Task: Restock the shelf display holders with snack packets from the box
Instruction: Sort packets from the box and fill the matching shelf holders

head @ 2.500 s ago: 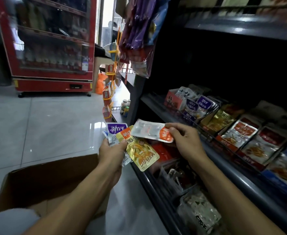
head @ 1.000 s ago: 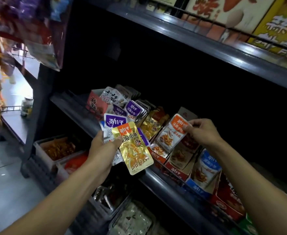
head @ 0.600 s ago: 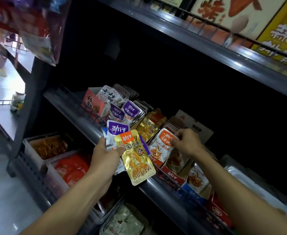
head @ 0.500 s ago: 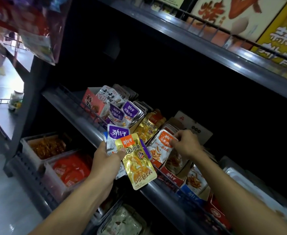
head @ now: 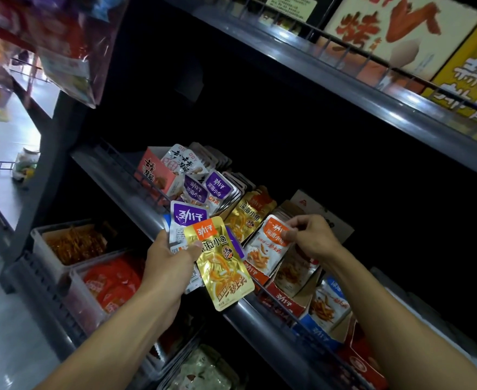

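Since 0.5 s ago the right hand (head: pixel 313 237) had barely shifted | it pinched the orange packet (head: pixel 269 243) at the top, packet standing in the red holder (head: pixel 281 301) | left hand (head: pixel 168 261) gripped a gold packet (head: pixel 221 263) and purple packet (head: pixel 188 220), left of that holder.

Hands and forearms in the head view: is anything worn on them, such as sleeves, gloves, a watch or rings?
Both are bare. The left hand and right hand show no gloves, and no rings can be made out. Both forearms are uncovered down to the frame's bottom edge, with no sleeve, watch or wristband visible.
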Motion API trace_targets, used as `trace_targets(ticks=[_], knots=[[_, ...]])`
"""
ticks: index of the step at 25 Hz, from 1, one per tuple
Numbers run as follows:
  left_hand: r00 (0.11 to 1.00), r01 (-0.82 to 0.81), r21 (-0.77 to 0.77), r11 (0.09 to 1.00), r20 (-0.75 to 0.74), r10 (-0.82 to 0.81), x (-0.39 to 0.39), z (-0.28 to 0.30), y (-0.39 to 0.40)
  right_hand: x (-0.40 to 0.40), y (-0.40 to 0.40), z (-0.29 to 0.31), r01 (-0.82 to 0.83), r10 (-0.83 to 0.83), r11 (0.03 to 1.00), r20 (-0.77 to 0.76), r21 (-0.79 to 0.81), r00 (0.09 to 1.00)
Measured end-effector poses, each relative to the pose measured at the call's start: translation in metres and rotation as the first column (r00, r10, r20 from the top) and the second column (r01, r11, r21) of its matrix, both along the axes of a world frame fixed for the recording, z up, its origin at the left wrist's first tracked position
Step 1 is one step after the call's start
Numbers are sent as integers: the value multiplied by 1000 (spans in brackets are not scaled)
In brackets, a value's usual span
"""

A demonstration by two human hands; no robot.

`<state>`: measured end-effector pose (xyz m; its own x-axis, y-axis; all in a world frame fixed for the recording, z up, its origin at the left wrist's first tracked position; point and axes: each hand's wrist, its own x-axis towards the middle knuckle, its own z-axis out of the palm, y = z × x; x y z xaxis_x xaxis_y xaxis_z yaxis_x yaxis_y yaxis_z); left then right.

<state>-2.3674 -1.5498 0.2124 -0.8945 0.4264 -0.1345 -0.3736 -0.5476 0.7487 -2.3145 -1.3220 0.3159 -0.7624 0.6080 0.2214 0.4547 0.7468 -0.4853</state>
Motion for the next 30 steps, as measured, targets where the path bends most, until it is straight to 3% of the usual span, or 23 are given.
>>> trace_targets(ticks=[2,9,16,22,26,28,30], knots=[[1000,-2,0,1000,-2,2,0,-1,0,-2,4,1,38,-33,997,-66,68,997],[1000,19,3,1000,-16,-19,1,-1,2,-8,8,-11,62,-64,984,7,165,998],[999,32,9,999,-7,-32,2,-7,6,-9,17,-17,101,-105,983,21,155,994],[998,56,14,998,-43,-56,4,-10,8,0,9,-14,115,-75,921,-120,373,990],[994,85,11,996,-63,-84,5,-12,7,11,-36,-6,-161,189,970,-146,184,971],[990,109,18,994,-88,-107,6,-12,8,17,-61,-3,-319,318,948,-34,-4,947],[985,126,33,991,-124,-121,8,-11,7,19,-75,-3,-400,407,912,89,-88,909]])
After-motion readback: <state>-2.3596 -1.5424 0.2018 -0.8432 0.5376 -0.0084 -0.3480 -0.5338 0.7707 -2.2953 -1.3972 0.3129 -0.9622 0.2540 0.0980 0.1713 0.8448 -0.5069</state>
